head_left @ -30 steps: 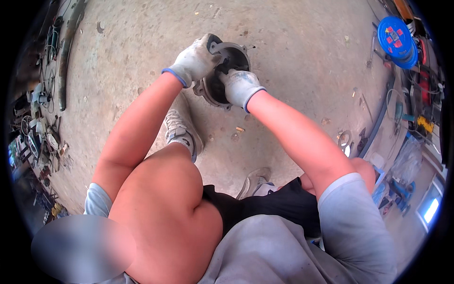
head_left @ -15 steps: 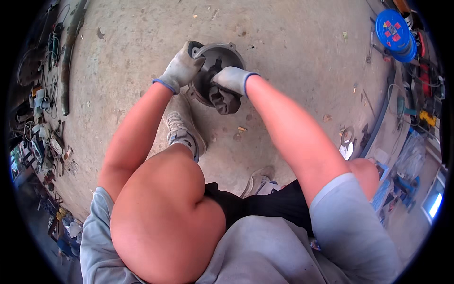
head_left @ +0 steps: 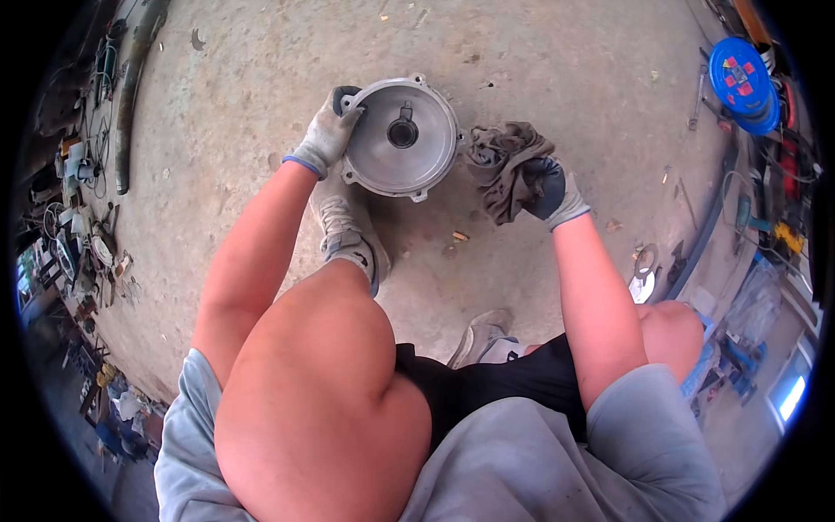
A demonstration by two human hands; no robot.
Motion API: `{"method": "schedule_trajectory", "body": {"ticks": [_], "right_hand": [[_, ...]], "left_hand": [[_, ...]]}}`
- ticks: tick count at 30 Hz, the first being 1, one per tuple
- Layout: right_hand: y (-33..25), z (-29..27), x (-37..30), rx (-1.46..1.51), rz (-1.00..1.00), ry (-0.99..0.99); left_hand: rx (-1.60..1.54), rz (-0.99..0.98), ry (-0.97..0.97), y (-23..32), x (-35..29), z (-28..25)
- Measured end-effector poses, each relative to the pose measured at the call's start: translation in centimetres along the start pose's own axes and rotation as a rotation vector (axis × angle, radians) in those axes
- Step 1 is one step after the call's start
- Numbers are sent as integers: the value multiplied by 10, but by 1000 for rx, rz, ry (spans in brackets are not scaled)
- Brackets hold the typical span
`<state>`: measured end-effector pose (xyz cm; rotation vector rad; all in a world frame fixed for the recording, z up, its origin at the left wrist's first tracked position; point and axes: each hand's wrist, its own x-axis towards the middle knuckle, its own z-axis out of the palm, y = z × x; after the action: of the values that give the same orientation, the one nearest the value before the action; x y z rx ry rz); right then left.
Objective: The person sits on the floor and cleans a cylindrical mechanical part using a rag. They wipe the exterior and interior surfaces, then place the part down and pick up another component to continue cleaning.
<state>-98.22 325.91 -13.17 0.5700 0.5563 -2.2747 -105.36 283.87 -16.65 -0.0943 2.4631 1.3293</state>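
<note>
A round grey metal housing cover (head_left: 374,143) with bolt lugs round its rim faces up at me, its bowl-like inside showing a dark-ringed central hole. My left hand (head_left: 332,130), in a white work glove with a dark palm, grips its upper left rim by a lug. To the right of the cover, and apart from it, my right hand (head_left: 552,191) is closed on a crumpled dark brown rag (head_left: 504,170). The glove on that hand is the same kind, and part of its fingers is hidden by the cloth.
Below lies a stained concrete floor (head_left: 261,52). A long pipe (head_left: 130,104) and a clutter of tools and cables line the left side. On the right are a blue round spool (head_left: 741,80), a ring-shaped part (head_left: 645,259) and more tools. My shoe (head_left: 348,226) stands just below the cover.
My right hand has drawn the rag out of the cover and moved it off to the right. The cover's inside now shows fully, while my left hand still holds its rim.
</note>
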Motion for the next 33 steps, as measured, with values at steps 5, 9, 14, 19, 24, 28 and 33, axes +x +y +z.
{"method": "schedule_trajectory", "body": {"ticks": [5,9,14,19,24,28,33], "right_hand": [[3,-2,-2,74,-156,59],[5,-2,7,2,-64,230],[30,103,45,-971,-168,126],[90,164,113,-2560,-120,96],[102,189,151,-2895,331,-242],[77,179,179,-2515,465,-96],[87,181,181,-2272,388,190]], "left_hand": [[-9,86,-6,-16,-2,2],[-15,63,-28,-27,1,0],[-62,47,-46,-28,4,1],[-68,-32,-15,-20,-3,-4],[-41,-20,43,3,-15,-11],[-270,-91,125,18,-40,-40],[-538,-151,237,13,-89,-89]]}}
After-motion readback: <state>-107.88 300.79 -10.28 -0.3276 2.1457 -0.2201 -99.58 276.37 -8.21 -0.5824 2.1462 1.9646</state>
